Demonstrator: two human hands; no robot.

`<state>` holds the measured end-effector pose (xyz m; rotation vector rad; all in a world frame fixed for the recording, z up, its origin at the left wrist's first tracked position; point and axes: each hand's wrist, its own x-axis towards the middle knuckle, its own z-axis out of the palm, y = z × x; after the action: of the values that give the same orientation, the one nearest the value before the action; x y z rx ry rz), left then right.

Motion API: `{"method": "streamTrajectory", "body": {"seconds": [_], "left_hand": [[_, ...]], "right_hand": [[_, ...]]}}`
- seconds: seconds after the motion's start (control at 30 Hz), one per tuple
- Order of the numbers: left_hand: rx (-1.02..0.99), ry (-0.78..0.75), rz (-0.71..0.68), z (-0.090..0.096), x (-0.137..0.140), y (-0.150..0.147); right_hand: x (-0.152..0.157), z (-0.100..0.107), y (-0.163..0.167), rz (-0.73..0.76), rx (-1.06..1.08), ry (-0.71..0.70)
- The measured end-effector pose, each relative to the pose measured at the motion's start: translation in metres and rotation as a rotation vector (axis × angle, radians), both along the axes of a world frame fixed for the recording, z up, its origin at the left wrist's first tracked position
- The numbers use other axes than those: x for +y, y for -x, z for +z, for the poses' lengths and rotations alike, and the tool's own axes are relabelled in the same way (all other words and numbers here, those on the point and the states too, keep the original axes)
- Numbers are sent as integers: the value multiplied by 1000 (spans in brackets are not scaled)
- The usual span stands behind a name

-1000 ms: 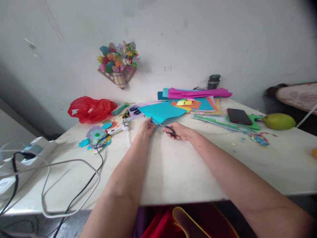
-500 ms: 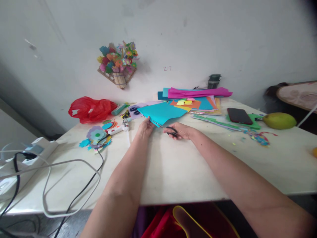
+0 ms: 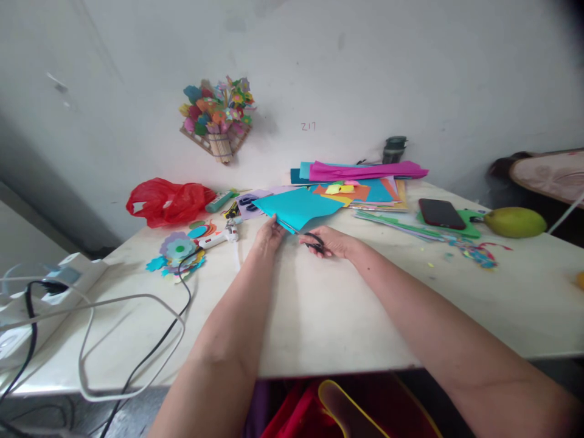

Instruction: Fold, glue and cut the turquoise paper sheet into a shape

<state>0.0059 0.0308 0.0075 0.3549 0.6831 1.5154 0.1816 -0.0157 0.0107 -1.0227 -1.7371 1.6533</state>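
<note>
Cutting looks to be the step in hand — over the table (image 3: 347,316), the left hand (image 3: 271,234) pinches one blue sheet (image 3: 301,204) by its near edge, while the right hand's (image 3: 332,241) fingers curl round one pair of scissors (image 3: 316,246). The next snip seems to want that edge steady. Around: one glue gun (image 3: 218,239), one phone (image 3: 441,214).

the counter (image 3: 337,316) offers room between the forearms (image 3: 239,292), but the blue sheet (image 3: 298,207) blocks straight ahead, looped white cable (image 3: 130,296) bars the near left, and a phone (image 3: 441,214) and fruit (image 3: 514,222) the right.
</note>
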Motion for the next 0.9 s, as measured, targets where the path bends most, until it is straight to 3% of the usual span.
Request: {"method": "streamTrajectory", "body": {"seconds": [0.9], "left_hand": [[24, 5, 17, 1, 1, 2]], "right_hand": [[-1, 6, -2, -14, -54, -29]]}}
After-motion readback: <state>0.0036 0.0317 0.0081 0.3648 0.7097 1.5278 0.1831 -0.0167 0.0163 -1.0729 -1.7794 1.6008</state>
